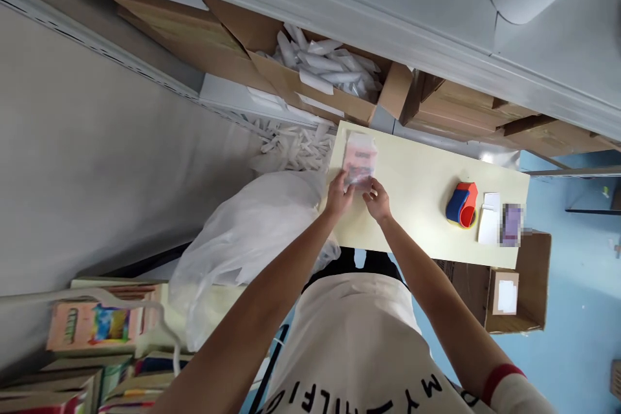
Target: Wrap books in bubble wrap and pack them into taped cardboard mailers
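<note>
A clear plastic packet [359,158] with pink and red contents lies on the pale yellow table [417,207]. My left hand [338,193] pinches the packet's near left corner. My right hand [377,200] pinches its near right edge, fingers closed on the plastic. Both arms reach forward over my white printed shirt.
A red and blue tape dispenser [462,204] and white cards [490,218] sit at the table's right end. An open cardboard box of white tubes [325,71] stands beyond the table. A large clear plastic bag [247,239] bulges at left; a cardboard box [514,291] sits on the blue floor at right.
</note>
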Demonstrator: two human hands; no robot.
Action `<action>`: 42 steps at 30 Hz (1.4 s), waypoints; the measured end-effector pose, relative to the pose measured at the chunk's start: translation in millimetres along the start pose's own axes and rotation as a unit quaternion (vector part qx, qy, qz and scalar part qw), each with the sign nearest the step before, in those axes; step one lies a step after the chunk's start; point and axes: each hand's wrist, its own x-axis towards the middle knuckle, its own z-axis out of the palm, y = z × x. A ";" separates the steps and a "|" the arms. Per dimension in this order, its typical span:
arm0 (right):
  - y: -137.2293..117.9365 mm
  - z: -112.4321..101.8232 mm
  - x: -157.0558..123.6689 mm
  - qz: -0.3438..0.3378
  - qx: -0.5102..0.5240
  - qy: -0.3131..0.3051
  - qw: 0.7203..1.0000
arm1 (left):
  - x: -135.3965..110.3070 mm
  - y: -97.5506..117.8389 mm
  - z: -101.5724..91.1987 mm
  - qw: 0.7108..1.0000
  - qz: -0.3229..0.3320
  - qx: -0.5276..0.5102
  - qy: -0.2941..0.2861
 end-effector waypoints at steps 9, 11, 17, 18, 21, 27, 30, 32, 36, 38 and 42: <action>-11.1 10.2 24.8 -0.012 -0.013 -0.004 1.000 | 33.1 -5.8 -12.6 1.000 0.011 -0.016 -0.023; -10.4 9.1 24.4 -0.012 -0.008 -0.007 1.000 | 32.2 -7.0 -10.5 1.000 0.012 -0.019 -0.022; -10.9 -3.0 14.2 -0.013 -0.002 -0.022 1.000 | 12.8 -5.1 -2.9 1.000 0.002 -0.022 0.008; -11.5 -8.0 8.6 -0.009 -0.005 -0.023 1.000 | 5.2 -2.6 -2.4 1.000 -0.006 -0.020 0.014; -12.8 -29.5 -17.1 -0.004 -0.007 -0.040 0.999 | -27.0 8.5 -2.9 0.999 -0.027 -0.010 0.021; -6.4 -83.5 -86.1 -0.008 0.034 -0.084 0.996 | -116.6 32.4 2.5 0.995 -0.081 -0.062 -0.012; -1.6 -103.9 -112.9 -0.018 0.039 -0.113 0.993 | -160.8 39.7 14.2 0.985 -0.114 -0.131 -0.017; 0.4 -111.9 -125.7 -0.034 0.039 -0.134 0.990 | -187.4 43.8 22.7 0.979 -0.129 -0.155 0.003; -1.8 -111.1 -142.6 -0.047 0.048 -0.191 0.979 | -234.9 51.9 30.0 0.971 -0.149 -0.172 0.066; -6.8 -102.0 -148.5 -0.055 0.046 -0.227 0.971 | -256.9 54.5 25.4 0.967 -0.155 -0.175 0.106; -21.9 -71.4 -162.6 -0.093 0.047 -0.295 0.950 | -299.8 54.4 3.7 0.953 -0.166 -0.167 0.189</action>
